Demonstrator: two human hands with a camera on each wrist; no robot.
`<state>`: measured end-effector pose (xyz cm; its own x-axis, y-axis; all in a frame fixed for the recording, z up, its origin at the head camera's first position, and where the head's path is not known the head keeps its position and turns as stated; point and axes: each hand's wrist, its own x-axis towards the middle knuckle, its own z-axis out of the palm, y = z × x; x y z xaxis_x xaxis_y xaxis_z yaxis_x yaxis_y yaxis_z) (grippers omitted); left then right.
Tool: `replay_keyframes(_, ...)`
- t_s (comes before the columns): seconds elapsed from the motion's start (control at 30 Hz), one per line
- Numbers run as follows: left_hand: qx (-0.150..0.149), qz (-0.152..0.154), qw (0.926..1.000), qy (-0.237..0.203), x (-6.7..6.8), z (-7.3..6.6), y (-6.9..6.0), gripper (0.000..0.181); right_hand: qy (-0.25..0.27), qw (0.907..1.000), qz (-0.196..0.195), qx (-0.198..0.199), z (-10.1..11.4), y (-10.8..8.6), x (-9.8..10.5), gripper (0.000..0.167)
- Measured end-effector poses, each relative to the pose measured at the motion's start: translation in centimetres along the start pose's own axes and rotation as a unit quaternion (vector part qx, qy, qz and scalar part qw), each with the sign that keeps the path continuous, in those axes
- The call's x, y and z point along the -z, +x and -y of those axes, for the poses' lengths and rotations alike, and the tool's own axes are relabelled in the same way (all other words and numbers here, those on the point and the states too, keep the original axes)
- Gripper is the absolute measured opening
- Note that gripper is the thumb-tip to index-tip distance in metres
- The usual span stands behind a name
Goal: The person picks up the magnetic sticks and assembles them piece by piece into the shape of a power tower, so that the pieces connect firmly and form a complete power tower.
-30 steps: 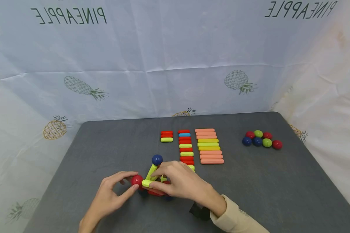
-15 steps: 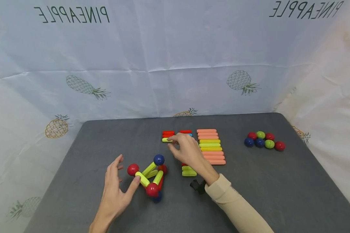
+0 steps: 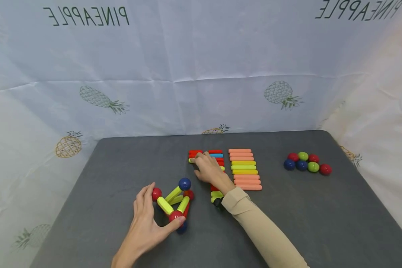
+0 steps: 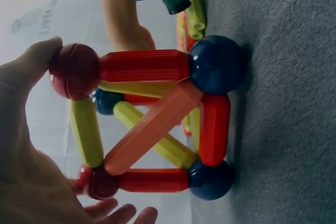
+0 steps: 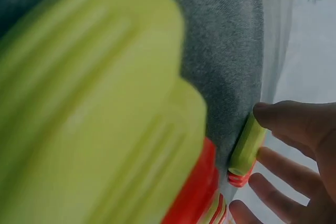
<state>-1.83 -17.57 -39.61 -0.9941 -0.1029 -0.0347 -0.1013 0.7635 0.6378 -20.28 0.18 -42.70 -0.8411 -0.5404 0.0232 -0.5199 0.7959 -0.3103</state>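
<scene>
A stick-and-ball frame (image 3: 165,205) stands on the dark table, with red and blue balls joined by yellow-green, red and orange sticks (image 4: 155,128). My left hand (image 3: 147,225) holds it from the left, thumb on the front red ball (image 4: 77,72) and fingertips at the other red ball (image 3: 156,194). Farther back, my right hand (image 3: 208,172) pinches a short yellow-green stick (image 5: 247,148) between thumb and index finger. That stick lies at the near end of a small red row (image 3: 195,152); in the head view the fingers mostly cover it.
Beside the right hand runs a row of short red, blue and yellow-green sticks (image 3: 216,155), partly hidden by it. Longer coral and yellow sticks (image 3: 242,167) lie right of that. Several balls (image 3: 301,165) sit farther right. A pineapple-print cloth (image 3: 174,108) hangs behind the table.
My right hand has left the frame and reached back to the short sticks, now pinching one. The frame has turned, and my left thumb has shifted to its front red ball.
</scene>
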Motion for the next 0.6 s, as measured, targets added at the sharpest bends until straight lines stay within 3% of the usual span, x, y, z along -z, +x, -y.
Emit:
replay_keyframes(0.23, -0.053, -0.002, 0.9986, 0.002, 1.0, 0.8, -0.1, 0.109, 0.039, 0.999, -0.004, 0.021, -0.2, -0.2, -0.4, 0.03)
replay_keyframes(0.47, -0.109, 0.028, 0.9927, -0.044, 1.7, 1.9, 0.2, 0.1, 0.081, 0.9963, 0.014, 0.024, -0.2, -0.5, -0.6, 0.025)
replay_keyframes(0.6, -0.145, 0.048, 0.9871, -0.048, 1.8, 2.3, 0.6, 0.096, 0.095, 0.995, 0.013, 0.028, -0.1, -0.8, -0.1, 0.028)
